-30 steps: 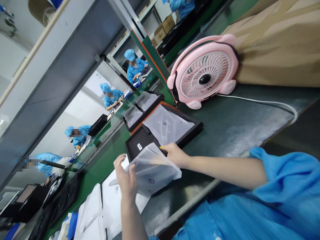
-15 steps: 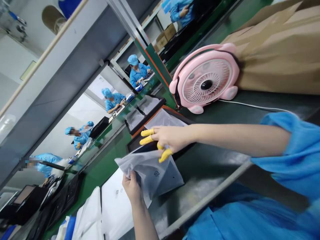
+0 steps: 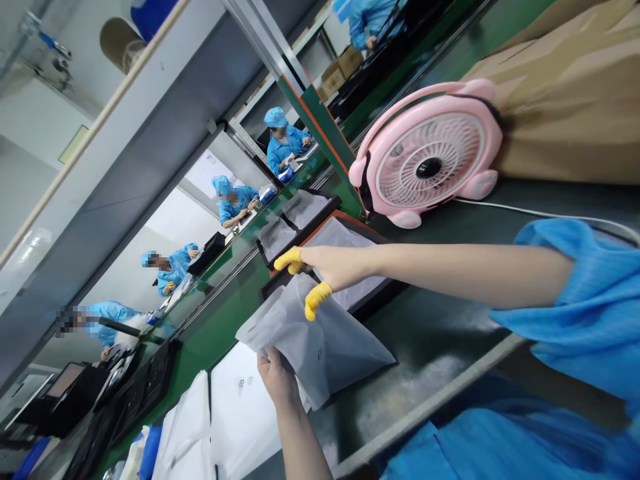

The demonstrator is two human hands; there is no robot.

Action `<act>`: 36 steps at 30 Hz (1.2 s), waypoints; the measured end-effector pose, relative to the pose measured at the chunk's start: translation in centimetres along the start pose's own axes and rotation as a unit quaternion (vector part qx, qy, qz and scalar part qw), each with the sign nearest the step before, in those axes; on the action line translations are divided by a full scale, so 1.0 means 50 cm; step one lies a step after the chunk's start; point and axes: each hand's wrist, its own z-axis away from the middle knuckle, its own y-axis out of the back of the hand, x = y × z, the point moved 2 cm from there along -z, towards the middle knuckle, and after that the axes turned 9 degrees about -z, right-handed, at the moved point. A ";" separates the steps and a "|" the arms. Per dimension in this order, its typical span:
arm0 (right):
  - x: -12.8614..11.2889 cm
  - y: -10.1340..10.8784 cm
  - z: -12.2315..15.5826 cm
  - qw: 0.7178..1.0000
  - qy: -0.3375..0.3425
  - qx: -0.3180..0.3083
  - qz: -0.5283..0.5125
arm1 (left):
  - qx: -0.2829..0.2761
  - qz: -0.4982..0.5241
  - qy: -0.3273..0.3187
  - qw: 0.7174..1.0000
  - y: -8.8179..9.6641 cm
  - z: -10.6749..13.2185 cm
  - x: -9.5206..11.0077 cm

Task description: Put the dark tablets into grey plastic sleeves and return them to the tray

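Observation:
My left hand [image 3: 280, 379] pinches the lower left edge of a translucent plastic bag [image 3: 333, 353] with small printed marks. My right hand [image 3: 333, 268], in yellow finger cots, is at the bag's upper edge, with the thumb in front and the other fingers curled behind. Bag film rises between thumb and fingers. Whether anything flat lies inside the bag, I cannot tell. Under and left of the bag lies a stack of white bagged sheets [image 3: 243, 413]. A black tray [image 3: 357, 303] holding a similar bag stands behind my right wrist.
A pink fan [image 3: 430, 160] stands on the bench to the right, before a large brown paper bag [image 3: 565, 100]. More black trays [image 3: 295, 223] sit near the green conveyor [image 3: 235, 293]. A metal post rises behind them; several co-workers in blue sit across the line.
The bag's upper edge has been drawn up, and its right corner now reaches farther right. My right fingers have curled in from their stretched pose. The view has shifted slightly.

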 end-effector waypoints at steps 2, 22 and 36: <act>0.029 -0.038 0.025 0.988 -0.108 0.007 -0.114 | 0.011 0.011 -0.030 0.999 0.000 -0.015 0.017; 0.084 -0.012 -0.033 0.717 -0.039 0.455 -0.527 | 0.010 -0.040 0.133 0.990 0.002 -0.079 -0.015; 0.117 0.045 -0.025 0.835 0.025 0.474 -0.277 | 0.006 -0.071 0.184 0.980 -0.030 -0.157 0.000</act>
